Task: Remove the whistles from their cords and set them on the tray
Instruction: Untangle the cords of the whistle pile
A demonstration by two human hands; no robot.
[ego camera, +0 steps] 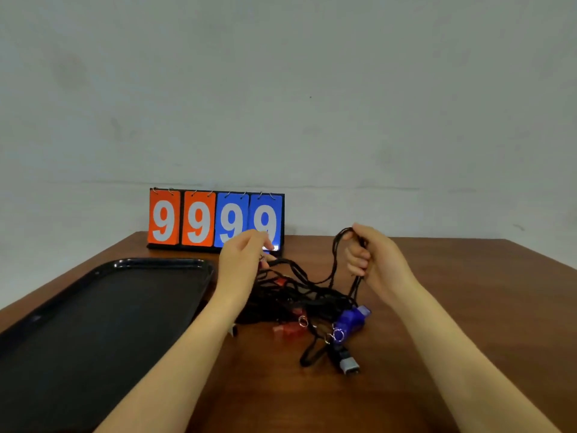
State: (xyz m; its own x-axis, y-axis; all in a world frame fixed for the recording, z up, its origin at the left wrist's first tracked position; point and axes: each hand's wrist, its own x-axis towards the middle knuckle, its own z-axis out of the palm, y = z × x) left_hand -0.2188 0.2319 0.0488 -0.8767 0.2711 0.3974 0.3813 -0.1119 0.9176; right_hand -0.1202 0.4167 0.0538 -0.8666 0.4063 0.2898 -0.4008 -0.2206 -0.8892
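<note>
Both hands raised, forearms extended — left hand (242, 254) pinching, right hand (370, 256) fist-curled.

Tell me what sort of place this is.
Probably a plain indoor work or recording spot, not a sports venue: a brown wooden table stands against a bare grey wall, holding a flip scoreboard showing 9999, a black tray and a tangle of whistle cords.
</note>
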